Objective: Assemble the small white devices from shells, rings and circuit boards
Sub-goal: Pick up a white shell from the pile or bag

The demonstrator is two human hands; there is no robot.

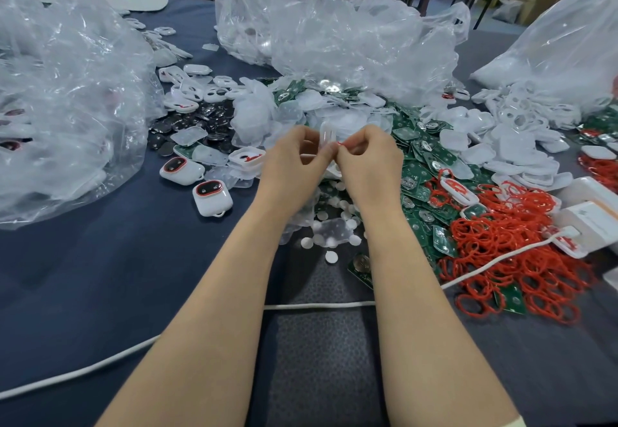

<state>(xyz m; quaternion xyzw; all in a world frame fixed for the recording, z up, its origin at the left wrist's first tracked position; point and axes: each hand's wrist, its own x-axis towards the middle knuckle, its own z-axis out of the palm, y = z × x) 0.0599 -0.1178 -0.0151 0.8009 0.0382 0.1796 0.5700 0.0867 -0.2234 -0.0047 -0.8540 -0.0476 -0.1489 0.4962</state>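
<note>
Crossing the dark counter [100, 259] nearest the person lies a white cable [317, 305]. Beyond it both hands are lifted above the parts, probably to seat a ring. The left hand [294, 159] pinches a translucent white shell [326, 132], and the right hand [369, 162] pinches a red ring [340, 143] against its edge. Circuit boards [418, 172] lie heaped within reach, with plastic bags [334, 25] farthest.
</note>
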